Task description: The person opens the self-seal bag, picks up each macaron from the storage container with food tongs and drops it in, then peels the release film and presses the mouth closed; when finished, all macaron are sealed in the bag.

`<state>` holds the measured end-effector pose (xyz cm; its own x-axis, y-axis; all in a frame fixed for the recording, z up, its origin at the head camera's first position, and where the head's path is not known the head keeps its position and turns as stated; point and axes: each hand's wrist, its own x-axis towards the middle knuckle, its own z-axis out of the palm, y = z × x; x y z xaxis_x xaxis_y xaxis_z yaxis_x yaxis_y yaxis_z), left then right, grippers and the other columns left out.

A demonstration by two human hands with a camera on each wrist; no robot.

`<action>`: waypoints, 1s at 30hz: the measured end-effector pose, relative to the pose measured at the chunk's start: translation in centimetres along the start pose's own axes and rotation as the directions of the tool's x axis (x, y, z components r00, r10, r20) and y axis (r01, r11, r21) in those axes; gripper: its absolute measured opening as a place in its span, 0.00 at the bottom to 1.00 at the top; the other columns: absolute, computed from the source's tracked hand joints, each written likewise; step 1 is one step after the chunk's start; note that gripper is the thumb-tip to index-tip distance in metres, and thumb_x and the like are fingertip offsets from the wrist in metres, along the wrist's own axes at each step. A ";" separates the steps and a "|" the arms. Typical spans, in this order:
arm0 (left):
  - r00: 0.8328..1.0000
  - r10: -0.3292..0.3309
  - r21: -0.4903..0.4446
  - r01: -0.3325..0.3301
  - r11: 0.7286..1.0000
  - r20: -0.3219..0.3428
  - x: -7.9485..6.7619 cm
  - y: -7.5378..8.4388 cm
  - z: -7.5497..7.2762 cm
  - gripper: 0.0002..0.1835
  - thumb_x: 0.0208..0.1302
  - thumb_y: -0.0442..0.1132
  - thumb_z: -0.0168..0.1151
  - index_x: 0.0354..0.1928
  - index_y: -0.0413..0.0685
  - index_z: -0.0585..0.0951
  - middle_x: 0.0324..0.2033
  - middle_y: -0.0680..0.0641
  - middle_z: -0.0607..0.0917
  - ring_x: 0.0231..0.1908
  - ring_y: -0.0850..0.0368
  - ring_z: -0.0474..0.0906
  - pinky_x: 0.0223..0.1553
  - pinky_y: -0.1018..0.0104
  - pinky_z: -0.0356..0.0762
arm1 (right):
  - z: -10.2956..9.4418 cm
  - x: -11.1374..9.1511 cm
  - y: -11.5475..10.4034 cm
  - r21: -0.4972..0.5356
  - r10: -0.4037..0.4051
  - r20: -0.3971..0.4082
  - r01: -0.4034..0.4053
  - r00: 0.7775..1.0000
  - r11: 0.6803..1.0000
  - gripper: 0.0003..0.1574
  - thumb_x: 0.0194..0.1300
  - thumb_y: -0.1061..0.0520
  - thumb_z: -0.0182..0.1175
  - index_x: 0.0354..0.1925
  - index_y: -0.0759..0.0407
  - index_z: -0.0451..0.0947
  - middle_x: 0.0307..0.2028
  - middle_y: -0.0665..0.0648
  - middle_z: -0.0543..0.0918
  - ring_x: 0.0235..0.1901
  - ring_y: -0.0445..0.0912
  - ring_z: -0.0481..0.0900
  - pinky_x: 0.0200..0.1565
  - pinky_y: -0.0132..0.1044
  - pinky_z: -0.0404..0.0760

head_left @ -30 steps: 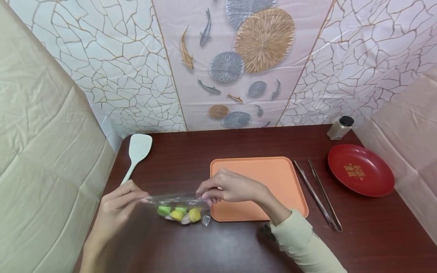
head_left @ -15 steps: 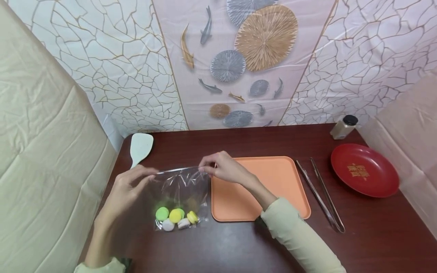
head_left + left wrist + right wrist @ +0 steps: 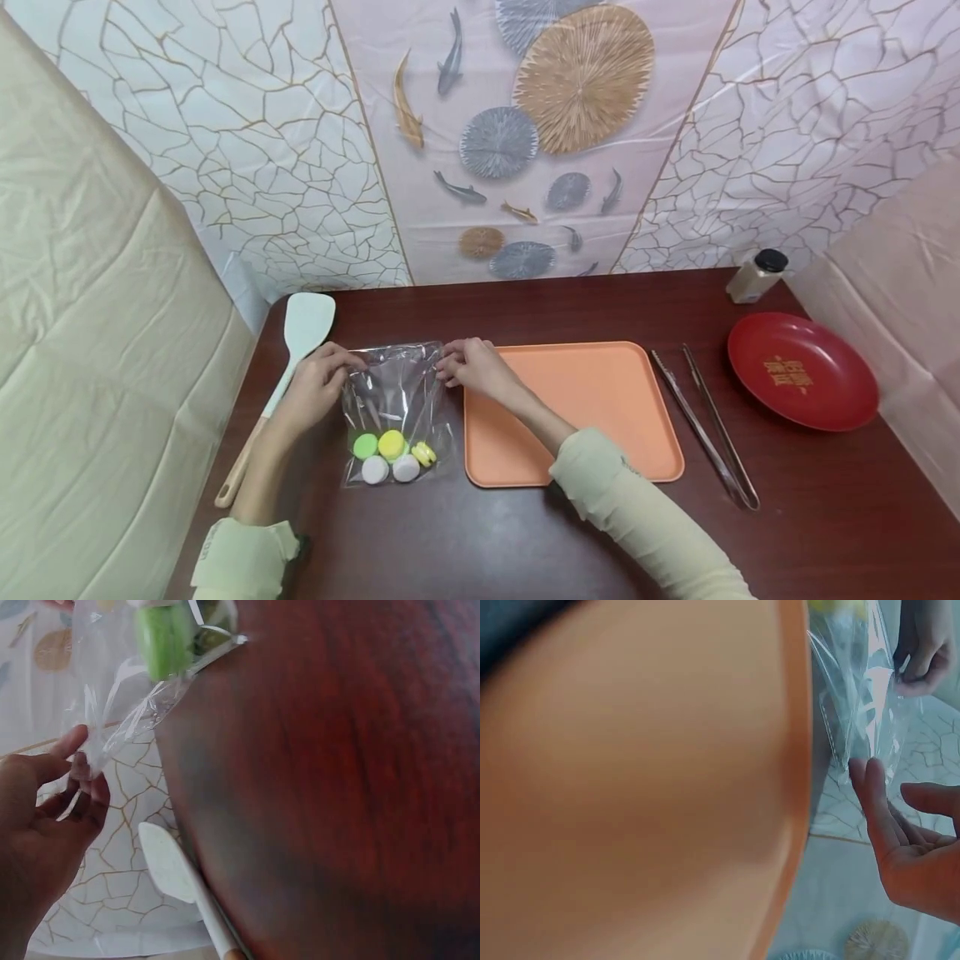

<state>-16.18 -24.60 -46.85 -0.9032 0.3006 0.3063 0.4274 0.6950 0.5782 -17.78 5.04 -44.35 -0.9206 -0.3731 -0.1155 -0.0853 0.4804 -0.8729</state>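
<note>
A clear plastic bag [image 3: 393, 387] lies on the dark wooden table, its far edge between my two hands. Several macarons [image 3: 391, 444] in green, yellow and pale grey-white are gathered at its near end. My left hand [image 3: 318, 383] pinches the bag's far left corner; in the left wrist view, film runs between the thumb and fingers, close to a green macaron [image 3: 163, 641]. At the far right corner, my right hand [image 3: 472, 367] has its fingers extended, fingertips at the film. The right wrist view shows this hand [image 3: 911, 847] with its thumb apart from the fingers.
An orange tray [image 3: 577, 417] sits right of the bag, under the right forearm. Farther right are metal tongs [image 3: 708, 425], a red plate [image 3: 802, 371] and a black-capped jar [image 3: 757, 277]. A pale spatula [image 3: 307, 325] lies by the left forearm. Patterned cloth hangs behind.
Both hands have moved the bag's far edge away from the body, and the bag has flattened onto the table. The macarons have spread out inside; the right fingers have straightened from their grip.
</note>
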 end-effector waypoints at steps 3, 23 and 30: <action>1.000 0.001 -0.042 0.000 0.999 0.027 -0.4 -1.0 0.8 0.15 0.75 0.24 0.57 0.46 0.42 0.92 0.46 0.40 0.82 0.43 0.49 0.77 0.42 0.62 0.75 | 0.7 -0.6 0.1 -0.019 -0.028 -0.009 0.028 1.000 0.999 0.33 0.79 0.69 0.57 0.78 0.76 0.66 0.53 0.71 0.91 0.45 0.57 0.94 0.46 0.39 0.91; 0.928 -0.189 0.107 0.163 0.981 0.320 -2.3 -0.1 2.7 0.30 0.82 0.44 0.62 0.78 0.37 0.73 0.81 0.15 0.49 0.80 0.11 0.44 0.74 0.15 0.47 | 2.3 -2.5 2.5 -0.530 -0.321 0.259 0.412 0.911 0.741 0.09 0.78 0.63 0.63 0.50 0.63 0.89 0.34 0.58 0.90 0.34 0.50 0.86 0.40 0.49 0.85; 0.934 -0.223 0.097 0.203 0.974 0.279 -3.1 -0.2 2.8 0.27 0.85 0.42 0.56 0.78 0.36 0.73 0.80 0.15 0.49 0.80 0.11 0.42 0.76 0.16 0.44 | -0.3 -4.9 0.9 -0.412 -0.291 0.232 0.365 0.928 0.835 0.18 0.82 0.61 0.60 0.63 0.66 0.86 0.51 0.61 0.93 0.47 0.50 0.89 0.55 0.47 0.86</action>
<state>-13.52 -23.85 -50.00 -0.9498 0.3081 -0.0537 0.2288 0.8018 0.5521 -13.47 7.50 -44.41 -0.7414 -0.6700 0.0372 -0.5641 0.5923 -0.5753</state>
